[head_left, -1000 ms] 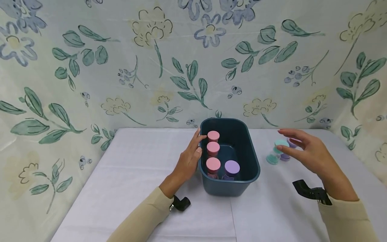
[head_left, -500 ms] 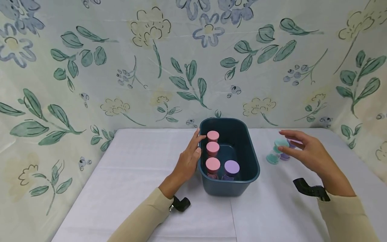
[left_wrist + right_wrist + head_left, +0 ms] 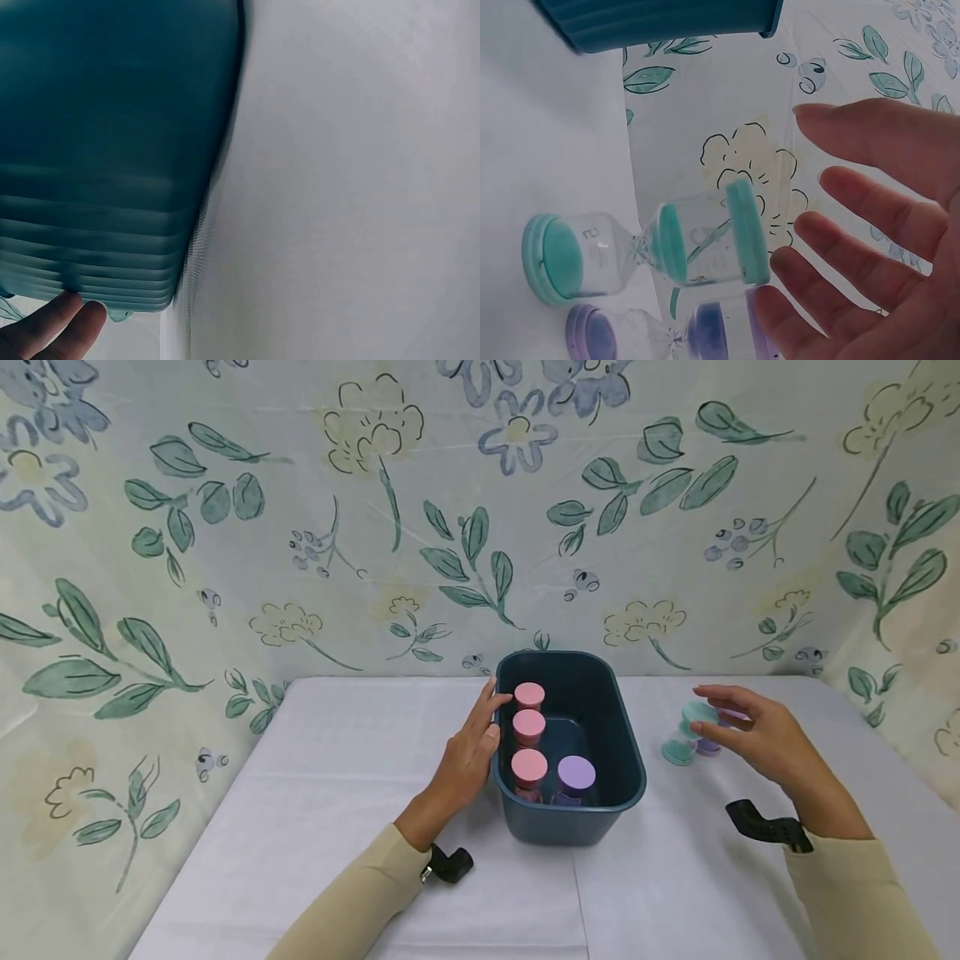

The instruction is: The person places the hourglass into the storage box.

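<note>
Head view: the bin [image 3: 564,828] stands before the middle of the back edge of the counter [image 3: 352,760], with flowered cloth [image 3: 465,477] behind. In it, three pink timers [image 3: 528,725] line the left wall, and an inner purple timer [image 3: 576,775] stands at the near end. The left hand [image 3: 467,758] rests against the bin's left side, fingers extended, holding nothing.

Toward the counter's back right corner, the teal timer [image 3: 673,244] stands upright outside the bin, whose right wall lies between. An outer purple timer [image 3: 709,330] crowds its right side.

The right hand [image 3: 761,739] has its grip apart, thumb spread from the fingers. In the head view the teal cap shows between them; the right wrist view puts it just ahead of the fingertips, contact unclear.

Compared with a second ago, the right fingers sit slightly lower; both timers beside them and the bin's contents are unmoved.
</note>
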`<state>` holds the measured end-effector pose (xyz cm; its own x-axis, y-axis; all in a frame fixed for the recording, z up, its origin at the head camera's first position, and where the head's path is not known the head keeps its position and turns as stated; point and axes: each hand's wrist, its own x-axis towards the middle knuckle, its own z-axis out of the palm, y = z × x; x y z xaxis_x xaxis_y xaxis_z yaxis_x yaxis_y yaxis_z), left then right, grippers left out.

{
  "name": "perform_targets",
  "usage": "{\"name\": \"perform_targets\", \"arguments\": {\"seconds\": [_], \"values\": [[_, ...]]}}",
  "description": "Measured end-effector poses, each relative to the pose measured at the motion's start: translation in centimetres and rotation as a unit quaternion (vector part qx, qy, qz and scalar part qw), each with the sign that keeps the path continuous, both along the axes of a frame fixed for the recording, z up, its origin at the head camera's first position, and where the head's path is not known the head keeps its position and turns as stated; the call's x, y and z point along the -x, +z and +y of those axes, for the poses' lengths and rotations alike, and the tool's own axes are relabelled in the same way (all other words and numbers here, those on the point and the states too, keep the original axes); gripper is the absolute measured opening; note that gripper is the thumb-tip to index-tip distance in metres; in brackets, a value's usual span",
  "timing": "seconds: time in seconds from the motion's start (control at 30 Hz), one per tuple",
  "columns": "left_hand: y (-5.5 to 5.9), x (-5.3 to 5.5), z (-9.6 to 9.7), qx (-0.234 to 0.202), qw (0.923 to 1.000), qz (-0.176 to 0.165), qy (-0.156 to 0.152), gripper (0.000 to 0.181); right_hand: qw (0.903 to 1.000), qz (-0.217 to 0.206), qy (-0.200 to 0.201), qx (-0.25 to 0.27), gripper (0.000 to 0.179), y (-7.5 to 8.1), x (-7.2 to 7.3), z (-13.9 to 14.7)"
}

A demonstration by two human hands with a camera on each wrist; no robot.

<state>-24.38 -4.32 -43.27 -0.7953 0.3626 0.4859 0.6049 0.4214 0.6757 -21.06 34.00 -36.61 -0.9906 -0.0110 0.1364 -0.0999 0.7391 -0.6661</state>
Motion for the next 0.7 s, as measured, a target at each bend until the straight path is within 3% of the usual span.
{"name": "perform_targets", "arguments": {"seconds": [0.7], "values": [[0.03, 0.08, 0.08, -0.002, 1.0000, 0.006, 0.002, 0.055, 0.9999, -0.012, -0.004, -0.009, 0.063, -0.82, 0.54, 0.20]]}}
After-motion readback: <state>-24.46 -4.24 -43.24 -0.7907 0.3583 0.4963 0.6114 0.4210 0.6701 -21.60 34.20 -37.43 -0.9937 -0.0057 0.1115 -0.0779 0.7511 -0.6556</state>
